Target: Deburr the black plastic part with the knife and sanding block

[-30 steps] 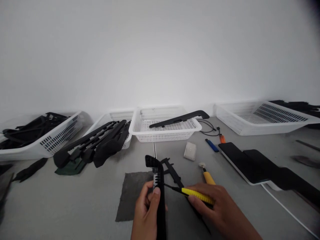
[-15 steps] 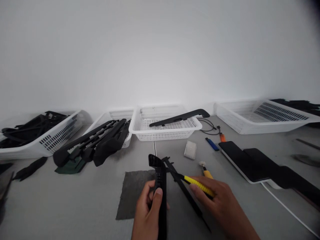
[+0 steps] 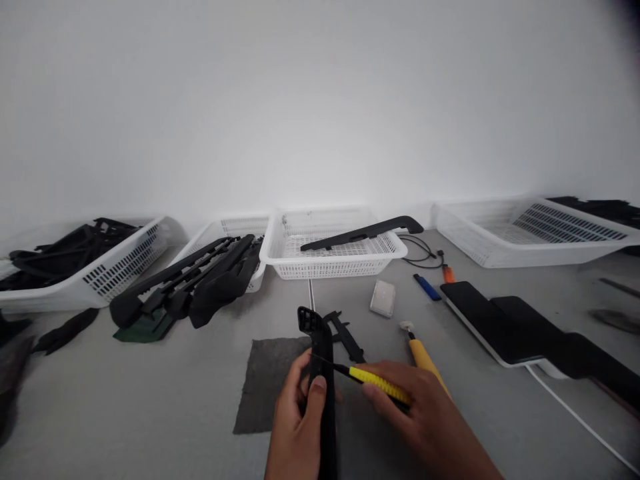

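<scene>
My left hand (image 3: 299, 421) is closed around a long black plastic part (image 3: 327, 427), its thumb lying along the front. The part stands nearly upright, with its bent, ribbed end at the top. My right hand (image 3: 417, 407) grips a craft knife (image 3: 377, 385) with a ribbed yellow handle. The knife's thin dark blade crosses the black part just above my left thumb; whether its edge touches cannot be made out. A black caliper (image 3: 347, 339) lies behind the knife, partly hidden by my right hand. Beside that hand lies a yellow-handled tool (image 3: 427, 363) with a pale round tip.
A grey cloth (image 3: 255, 400) lies left of my hands. Behind stand a white basket (image 3: 333, 269) with one black part across it, and another (image 3: 255, 283) heaped with similar parts. A small clear box (image 3: 383, 298), a blue item (image 3: 427, 287) and phones (image 3: 485, 320) lie to the right.
My right hand has moved left and slightly down with the knife, whose blade now crosses the part lower. More of the yellow-handled tool shows. My left hand holds nearly still.
</scene>
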